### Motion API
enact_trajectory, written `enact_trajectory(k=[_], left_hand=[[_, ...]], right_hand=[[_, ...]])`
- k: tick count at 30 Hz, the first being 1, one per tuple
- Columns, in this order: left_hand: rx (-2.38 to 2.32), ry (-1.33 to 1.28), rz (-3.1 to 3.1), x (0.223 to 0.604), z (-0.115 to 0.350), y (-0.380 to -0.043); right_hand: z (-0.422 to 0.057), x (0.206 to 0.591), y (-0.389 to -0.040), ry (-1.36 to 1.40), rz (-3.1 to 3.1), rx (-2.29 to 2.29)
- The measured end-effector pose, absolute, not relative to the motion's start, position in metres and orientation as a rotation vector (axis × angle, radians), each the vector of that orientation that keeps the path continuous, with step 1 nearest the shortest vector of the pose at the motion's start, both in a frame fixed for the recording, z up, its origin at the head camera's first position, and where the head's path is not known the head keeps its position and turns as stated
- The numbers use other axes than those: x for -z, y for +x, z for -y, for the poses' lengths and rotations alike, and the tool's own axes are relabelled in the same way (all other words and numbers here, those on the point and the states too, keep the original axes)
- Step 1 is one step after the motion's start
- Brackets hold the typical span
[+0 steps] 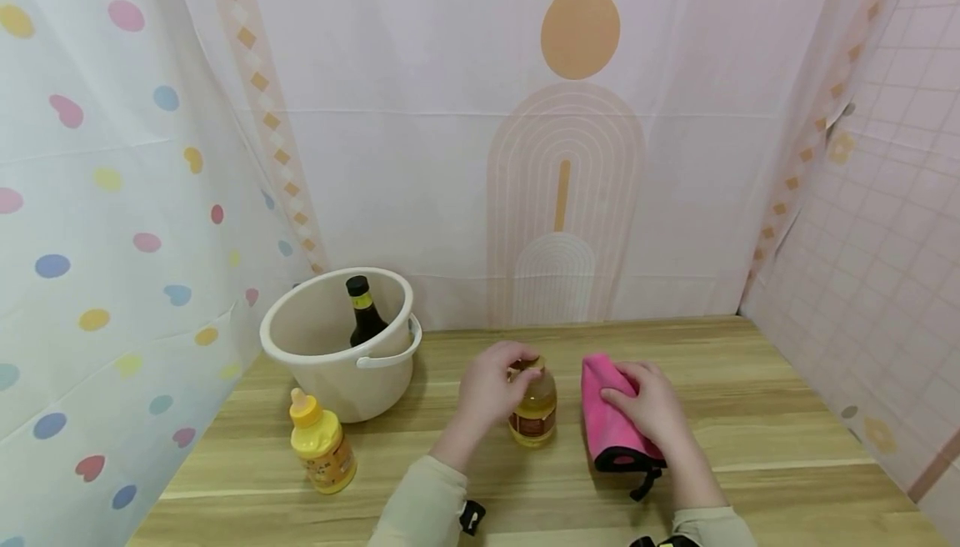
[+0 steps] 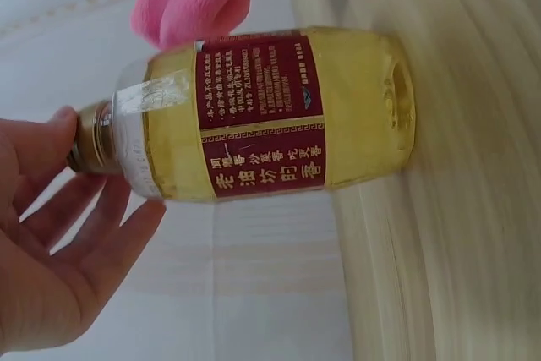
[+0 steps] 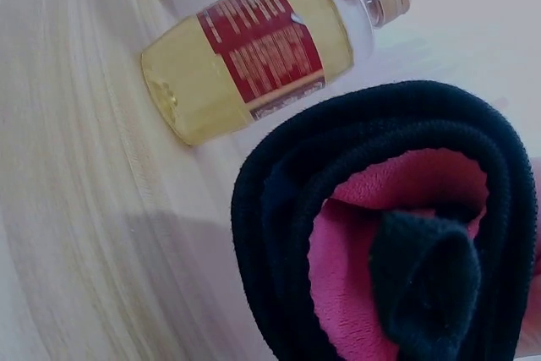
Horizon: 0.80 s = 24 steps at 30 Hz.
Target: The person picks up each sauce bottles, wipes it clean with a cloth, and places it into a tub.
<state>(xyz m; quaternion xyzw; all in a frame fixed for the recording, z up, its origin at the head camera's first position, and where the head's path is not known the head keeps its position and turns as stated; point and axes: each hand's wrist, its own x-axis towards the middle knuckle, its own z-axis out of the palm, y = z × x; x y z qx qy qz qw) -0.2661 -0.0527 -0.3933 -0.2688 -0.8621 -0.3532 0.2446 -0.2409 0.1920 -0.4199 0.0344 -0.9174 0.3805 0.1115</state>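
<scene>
My left hand (image 1: 491,388) pinches the gold cap (image 2: 88,138) of a cooking oil bottle (image 1: 534,424) between thumb and fingers. The bottle holds yellow oil, has a dark red label and is upright, its base at the tabletop. To the right of it, my right hand (image 1: 651,407) grips a folded pink cloth (image 1: 609,418) with black edging and a black loop. The cloth's rolled end faces the right wrist view, where the black trim (image 3: 254,209) hides part of the scene. A gap separates cloth and bottle in the head view.
At the back left stands a cream bucket (image 1: 352,393) with a dark bottle (image 1: 367,322) leaning inside. In front of it is a yellow squeeze bottle (image 1: 324,451). Patterned curtains (image 1: 420,155) close off the back and sides of the wooden table (image 1: 780,430).
</scene>
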Motion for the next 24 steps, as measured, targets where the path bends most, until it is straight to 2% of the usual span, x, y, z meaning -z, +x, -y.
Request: enact_trajectory(k=[13, 24], left_hand=[[1.123, -0.936, 2.428, 0.389, 0.065, -0.275], [1.199, -0.999, 2.439, 0.388, 0.069, -0.277]], right_hand=[[-0.191, 0.416, -0.240, 0.101, 2.677, -1.138], [-0.188, 0.412, -0.238, 0.103, 2.636, -1.163]])
